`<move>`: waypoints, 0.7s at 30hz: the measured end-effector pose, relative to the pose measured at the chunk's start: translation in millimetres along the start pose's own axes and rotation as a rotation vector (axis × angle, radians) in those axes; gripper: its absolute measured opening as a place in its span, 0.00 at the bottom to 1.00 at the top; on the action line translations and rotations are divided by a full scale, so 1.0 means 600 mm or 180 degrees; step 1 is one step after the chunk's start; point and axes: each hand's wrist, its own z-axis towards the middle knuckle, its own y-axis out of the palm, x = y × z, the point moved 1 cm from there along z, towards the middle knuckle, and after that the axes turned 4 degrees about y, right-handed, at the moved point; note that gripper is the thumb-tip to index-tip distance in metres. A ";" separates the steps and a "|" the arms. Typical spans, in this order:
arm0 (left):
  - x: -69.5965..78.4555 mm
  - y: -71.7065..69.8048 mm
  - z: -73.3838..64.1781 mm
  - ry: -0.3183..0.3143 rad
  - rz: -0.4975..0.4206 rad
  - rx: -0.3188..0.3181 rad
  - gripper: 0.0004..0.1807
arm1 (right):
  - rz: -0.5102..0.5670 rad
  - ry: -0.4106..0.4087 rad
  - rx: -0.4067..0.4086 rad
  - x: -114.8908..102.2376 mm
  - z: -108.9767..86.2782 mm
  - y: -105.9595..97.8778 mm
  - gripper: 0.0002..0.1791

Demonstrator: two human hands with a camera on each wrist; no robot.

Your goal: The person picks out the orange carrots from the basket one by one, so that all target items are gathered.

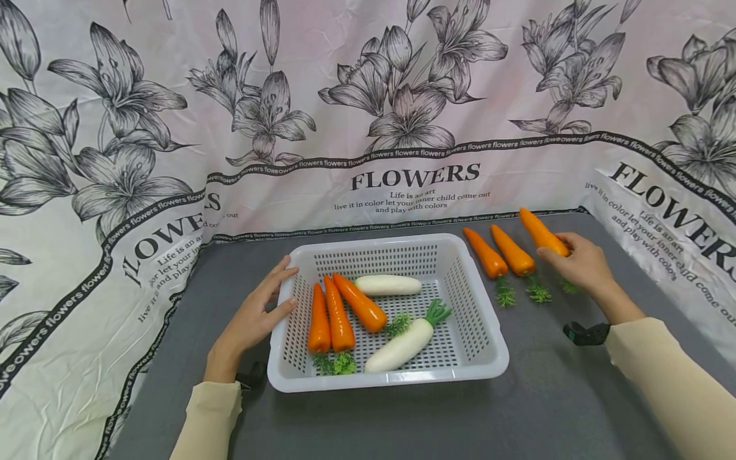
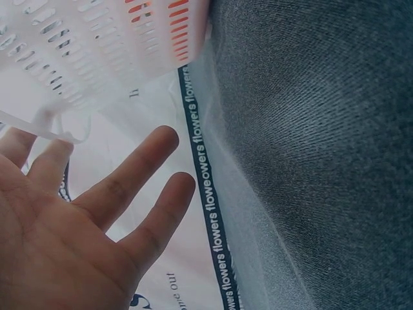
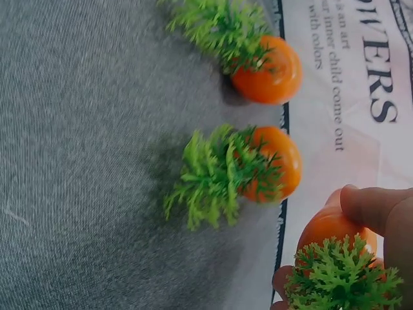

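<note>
Carrot (image 1: 540,231) in your right hand (image 1: 583,263): the head view shows it just beside two loose carrots (image 1: 510,250) on the grey table (image 1: 535,409), your thumb and fingers pinching its thick end. It looks light, stiff and slick, likely an imitation, so it may slide if gripped loosely; the broad shoulder seems the surest hold, the leaves the weakest. Your hand hides much of its greenery. Your left hand (image 1: 253,319), fingers spread and holding nothing, touches the white basket (image 1: 393,379), where three carrots (image 1: 339,316) and two white radishes (image 1: 399,348) lie.

From the left wrist, your fingers splay, two reaching the basket's edge; the basket is cut off, its contents mere orange through slots.

From the right wrist, leaves cover much of your carrot and its tip is lost; your fingers are partly hidden, and you can't tell whether it touches the table.
</note>
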 end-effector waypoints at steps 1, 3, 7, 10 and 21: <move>0.001 0.000 0.000 -0.0011 -0.0008 -0.0009 0.33 | -0.0025 0.0018 -0.0021 0.003 0.002 0.001 0.40; 0.002 -0.002 -0.001 -0.0025 -0.0022 -0.0012 0.33 | -0.0051 0.0056 -0.0064 0.007 0.006 0.003 0.41; 0.002 -0.003 -0.002 -0.0043 -0.0009 -0.0006 0.33 | -0.0093 0.0097 -0.0130 0.016 0.018 0.007 0.41; 0.001 -0.003 -0.002 -0.0052 -0.0001 0.0000 0.33 | -0.0134 0.0110 -0.0154 0.019 0.026 0.008 0.41; 0.003 -0.001 -0.001 -0.0042 -0.0020 -0.0026 0.33 | -0.0261 0.0108 -0.0238 0.026 0.042 0.014 0.40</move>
